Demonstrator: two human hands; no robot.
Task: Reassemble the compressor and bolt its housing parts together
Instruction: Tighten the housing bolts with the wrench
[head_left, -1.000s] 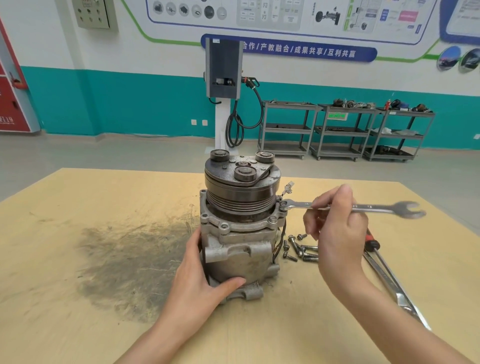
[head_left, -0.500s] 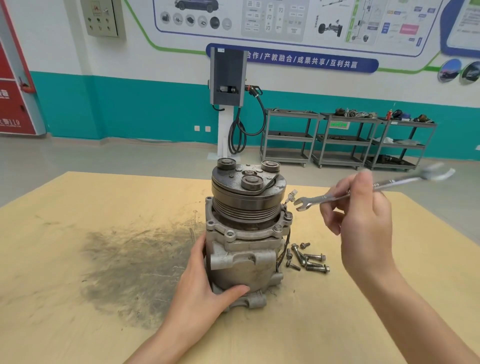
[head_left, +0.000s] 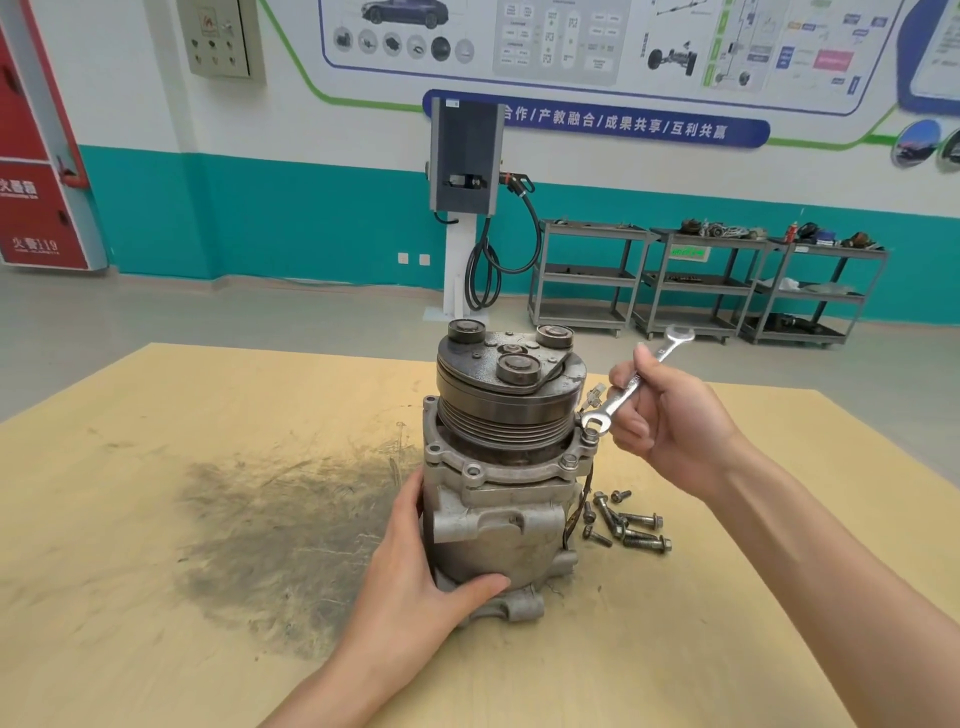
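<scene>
A grey metal compressor stands upright on the wooden table, its dark grooved pulley on top. My left hand grips the lower housing from the left, thumb across the front. My right hand holds a silver combination wrench, tilted up to the right. Its lower end sits on a flange bolt at the compressor's right side. Several loose bolts lie on the table just right of the base.
A dark greasy smear covers the table left of the compressor. Beyond the table stand a charging post and grey shelf carts against the teal wall.
My right hand lifted the wrench off the flange bolt, swung it up and back, and set its end on the bolt again at a steeper angle. The camera moved closer. My left hand stayed put.
</scene>
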